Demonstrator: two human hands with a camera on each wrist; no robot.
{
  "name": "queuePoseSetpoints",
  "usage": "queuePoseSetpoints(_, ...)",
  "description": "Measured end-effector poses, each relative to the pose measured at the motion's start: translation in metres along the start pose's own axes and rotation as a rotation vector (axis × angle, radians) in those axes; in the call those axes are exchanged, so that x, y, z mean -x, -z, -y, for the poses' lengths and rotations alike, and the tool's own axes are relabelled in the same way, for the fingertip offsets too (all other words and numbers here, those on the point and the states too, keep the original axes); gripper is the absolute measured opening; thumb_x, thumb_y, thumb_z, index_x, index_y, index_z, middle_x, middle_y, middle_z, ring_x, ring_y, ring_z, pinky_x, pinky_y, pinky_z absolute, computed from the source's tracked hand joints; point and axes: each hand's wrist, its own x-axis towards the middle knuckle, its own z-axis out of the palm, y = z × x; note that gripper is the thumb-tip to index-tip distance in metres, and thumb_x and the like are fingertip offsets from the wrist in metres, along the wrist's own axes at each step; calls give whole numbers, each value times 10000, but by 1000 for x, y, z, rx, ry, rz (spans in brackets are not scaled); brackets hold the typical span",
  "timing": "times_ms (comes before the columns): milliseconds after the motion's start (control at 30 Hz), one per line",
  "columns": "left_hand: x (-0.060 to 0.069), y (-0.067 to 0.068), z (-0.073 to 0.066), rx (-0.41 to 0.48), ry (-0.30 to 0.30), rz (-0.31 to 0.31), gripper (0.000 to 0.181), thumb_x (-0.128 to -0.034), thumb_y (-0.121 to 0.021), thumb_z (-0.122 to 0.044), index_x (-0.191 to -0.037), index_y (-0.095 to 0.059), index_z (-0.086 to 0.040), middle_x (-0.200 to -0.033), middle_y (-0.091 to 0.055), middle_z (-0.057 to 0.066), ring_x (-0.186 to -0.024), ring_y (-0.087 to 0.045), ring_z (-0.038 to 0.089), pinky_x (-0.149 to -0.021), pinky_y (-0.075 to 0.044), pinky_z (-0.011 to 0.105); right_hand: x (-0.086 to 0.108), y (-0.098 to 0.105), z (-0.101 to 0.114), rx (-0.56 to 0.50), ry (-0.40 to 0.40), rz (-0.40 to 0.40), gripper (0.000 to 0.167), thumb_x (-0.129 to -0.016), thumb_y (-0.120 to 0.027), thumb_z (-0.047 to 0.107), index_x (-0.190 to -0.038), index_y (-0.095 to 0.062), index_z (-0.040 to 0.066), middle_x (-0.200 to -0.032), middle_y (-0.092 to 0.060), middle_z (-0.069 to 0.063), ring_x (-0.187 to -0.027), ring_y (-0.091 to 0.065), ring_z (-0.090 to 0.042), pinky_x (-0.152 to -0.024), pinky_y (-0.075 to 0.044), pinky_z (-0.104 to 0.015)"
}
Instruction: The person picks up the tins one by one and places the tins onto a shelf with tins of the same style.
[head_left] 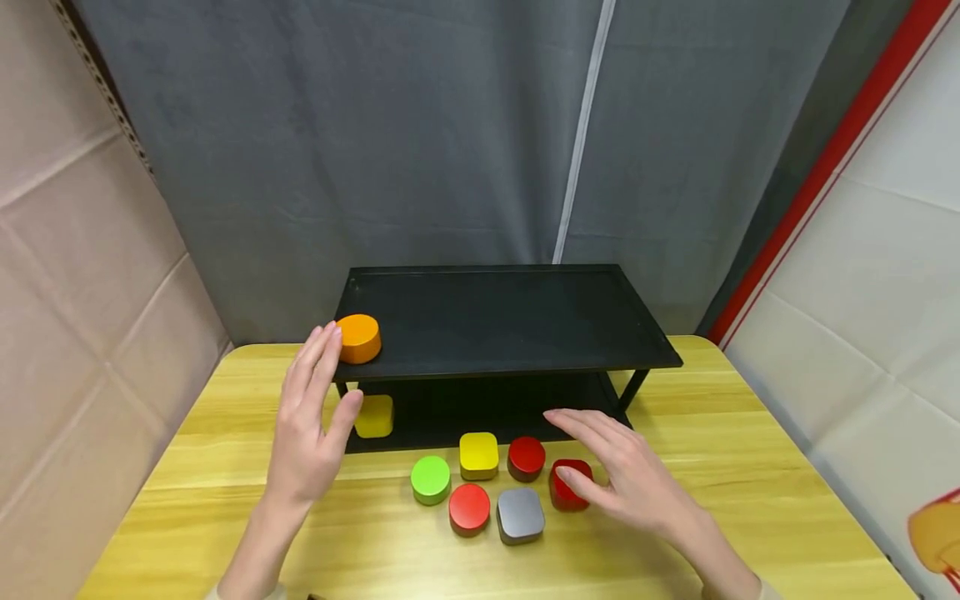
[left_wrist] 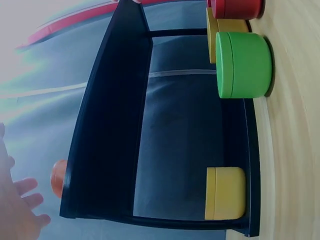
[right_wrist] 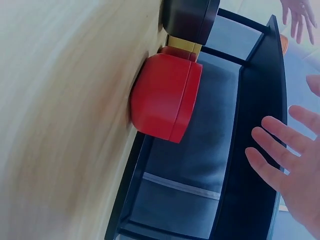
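My left hand [head_left: 311, 425] is raised by the left end of a black two-tier shelf [head_left: 495, 321], fingers fairly straight and holding nothing. Beside its fingertips, a round orange tin [head_left: 360, 340] stands on the upper tier; the left wrist view shows a small gap between them. A yellow rounded-square tin [head_left: 374, 417] sits on the lower tier at the left. My right hand [head_left: 626, 467] hovers with loose fingers above the table, partly covering a dark red rounded-square tin [head_left: 568, 485] in the head view. Nothing is in its grasp, and the right wrist view shows it apart from that red tin [right_wrist: 165, 97].
In front of the shelf stand a green round tin [head_left: 431, 481], a yellow square tin [head_left: 478, 456], red round tins [head_left: 469, 510] and a grey square tin [head_left: 520, 515] on the wooden table [head_left: 390, 558]. A grey curtain [head_left: 420, 133] hangs behind; pale panels flank both sides.
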Motion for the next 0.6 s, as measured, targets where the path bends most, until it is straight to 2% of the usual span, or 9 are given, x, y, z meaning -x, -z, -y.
queuePoseSetpoints(200, 0, 3, 8, 16, 82, -15, 615, -1007, -620, -118, -1586, -414, -119, -1642, -414, 108, -1547, -322, 273, -1276, -208, 167, -1, -2, -2, -8, -67, 32, 613, -927, -760, 339, -1491, -521, 337, -1439, -607, 132, -1266, -596, -82, -989, -591, -409)
queuePoseSetpoints(300, 0, 5, 10, 17, 128, -17, 631, -1001, -609, -75, -1594, -405, -149, -1646, -409, 97, -1538, -329, 262, -1245, -211, 116, -2, -5, -3, -6, -79, 32, 601, -923, -763, 343, -1478, -531, 343, -1424, -616, 135, -1248, -606, -81, -969, -601, -402)
queuePoseSetpoints(400, 1, 7, 11, 14, 206, 3, 644, -1019, -579, -84, -1613, -368, -216, -1667, -383, 47, -1545, -322, 254, -1239, -212, 113, -3, -8, -4, -6, -92, 29, 602, -910, -775, 341, -1464, -539, 361, -1411, -621, 149, -1235, -612, -72, -950, -609, -386)
queuePoseSetpoints(467, 1, 8, 12, 17, 263, 22, 632, -1038, -560, -116, -1619, -351, -246, -1677, -365, 23, -1552, -316, 256, -1278, -235, 200, -4, -11, -5, -11, -95, 21, 604, -898, -788, 327, -1454, -552, 355, -1399, -630, 143, -1224, -623, -81, -937, -614, -387)
queuePoseSetpoints(600, -1, 10, 15, 34, 357, 58, 595, -1073, -516, -196, -1627, -321, -292, -1694, -330, 9, -1566, -293, 280, -1294, -265, 518, -6, -15, -5, -17, -123, 28, 601, -885, -806, 329, -1436, -570, 357, -1374, -646, 140, -1202, -642, -89, -926, -620, -384)
